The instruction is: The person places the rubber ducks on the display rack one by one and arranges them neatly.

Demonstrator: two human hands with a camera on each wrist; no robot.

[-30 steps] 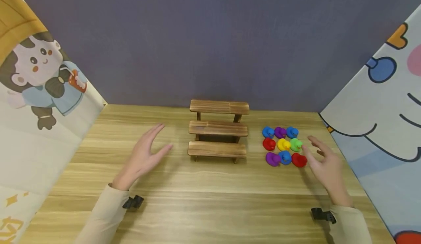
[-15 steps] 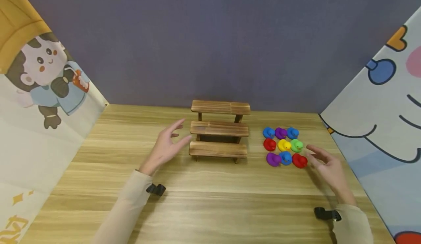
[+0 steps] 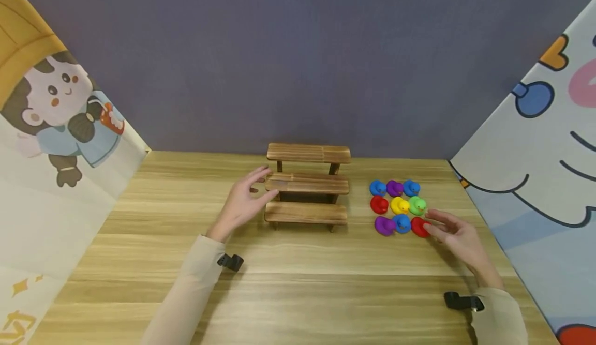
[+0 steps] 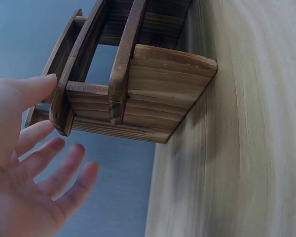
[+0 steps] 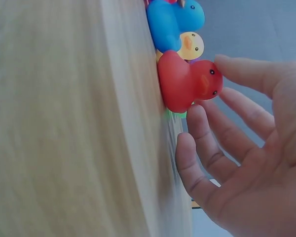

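A three-step wooden shelf (image 3: 307, 187) stands mid-table. My left hand (image 3: 263, 182) is open at its left end. In the left wrist view its fingers (image 4: 64, 168) are spread beside the shelf (image 4: 158, 94), the thumb close to the middle step's end. Right of the shelf several rubber ducks sit in a square: blue, purple, yellow (image 3: 399, 205), green (image 3: 417, 206) and red. My right hand (image 3: 430, 220) is open beside the near-right red duck (image 3: 420, 227). In the right wrist view its fingers (image 5: 212, 143) cup round the red duck (image 5: 185, 81), thumb at the duck's head; I cannot tell if they touch.
The wooden table (image 3: 298, 283) is walled by a grey backdrop and cartoon-printed cloth panels at left (image 3: 56, 128) and right (image 3: 535, 153). A blue duck (image 5: 172, 22) and the yellow one sit just behind the red duck.
My left hand moved right and forward up to the shelf's left end. My right hand drew in towards the near-right red duck. The ducks and shelf stayed put.
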